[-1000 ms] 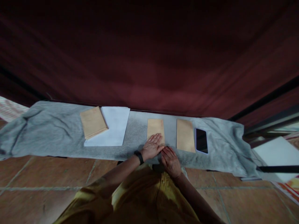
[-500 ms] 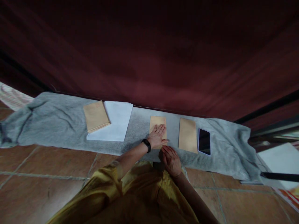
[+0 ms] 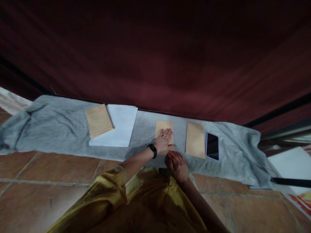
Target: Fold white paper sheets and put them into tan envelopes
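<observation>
My left hand (image 3: 163, 141), with a black band on its wrist, lies flat on a brown paper envelope (image 3: 164, 124), its fingers stretched out. The palm covers the envelope's lower part. At that envelope's lower right corner is my right hand (image 3: 178, 166), fingers bent and close together near the left thumb. Whatever may be between its fingertips is hidden. A second brown envelope (image 3: 195, 139) lies flat on the cloth to the right, apart from both hands.
A phone (image 3: 212, 146) lies right of the second envelope. On the left, a stack of brown envelopes (image 3: 99, 120) overlaps white paper sheets (image 3: 122, 124). Grey cloth (image 3: 58, 126) lies beneath everything. A dark red curtain-like surface (image 3: 155, 71) rises behind; floor tiles (image 3: 60, 168) show in front.
Both hands keep the same pose and place on the envelope. Only the camera view has shifted very slightly.
</observation>
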`<state>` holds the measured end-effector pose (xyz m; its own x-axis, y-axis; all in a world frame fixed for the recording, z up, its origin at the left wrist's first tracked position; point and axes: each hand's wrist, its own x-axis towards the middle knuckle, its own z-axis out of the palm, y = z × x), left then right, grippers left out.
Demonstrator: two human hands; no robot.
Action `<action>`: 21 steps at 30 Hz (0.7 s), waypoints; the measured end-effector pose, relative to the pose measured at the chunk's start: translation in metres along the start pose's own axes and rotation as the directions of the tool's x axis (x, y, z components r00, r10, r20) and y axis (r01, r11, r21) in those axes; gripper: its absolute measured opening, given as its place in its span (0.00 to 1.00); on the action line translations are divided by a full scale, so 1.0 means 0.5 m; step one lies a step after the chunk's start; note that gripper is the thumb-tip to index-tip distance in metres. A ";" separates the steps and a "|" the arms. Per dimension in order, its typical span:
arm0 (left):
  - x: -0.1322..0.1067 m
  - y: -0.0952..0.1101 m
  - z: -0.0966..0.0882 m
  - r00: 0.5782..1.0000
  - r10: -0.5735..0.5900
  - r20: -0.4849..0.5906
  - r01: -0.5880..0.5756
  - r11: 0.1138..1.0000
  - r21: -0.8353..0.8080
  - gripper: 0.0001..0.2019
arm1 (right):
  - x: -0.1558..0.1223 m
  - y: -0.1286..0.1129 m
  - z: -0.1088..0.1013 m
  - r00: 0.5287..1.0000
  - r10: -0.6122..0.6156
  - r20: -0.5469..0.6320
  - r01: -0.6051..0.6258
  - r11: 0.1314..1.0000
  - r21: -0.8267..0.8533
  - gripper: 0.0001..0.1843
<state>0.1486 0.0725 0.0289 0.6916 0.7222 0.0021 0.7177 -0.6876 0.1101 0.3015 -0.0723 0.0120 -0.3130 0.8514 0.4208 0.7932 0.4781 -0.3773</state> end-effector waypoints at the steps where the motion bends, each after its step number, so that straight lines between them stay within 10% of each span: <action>1: 0.000 -0.002 0.001 1.000 0.000 -0.009 0.000 1.000 -0.011 0.44 | 0.000 0.000 0.000 1.000 0.005 0.001 -0.005 1.000 -0.005 0.23; 21: -0.018 -0.034 0.011 0.994 -0.076 -0.082 0.073 0.997 -0.032 0.39 | 0.001 -0.004 0.002 0.999 0.035 -0.006 -0.035 0.999 -0.013 0.22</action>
<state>0.1308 0.0774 0.0218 0.6262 0.7760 0.0753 0.7635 -0.6299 0.1420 0.2994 -0.0727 0.0123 -0.2819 0.8665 0.4119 0.8106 0.4448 -0.3809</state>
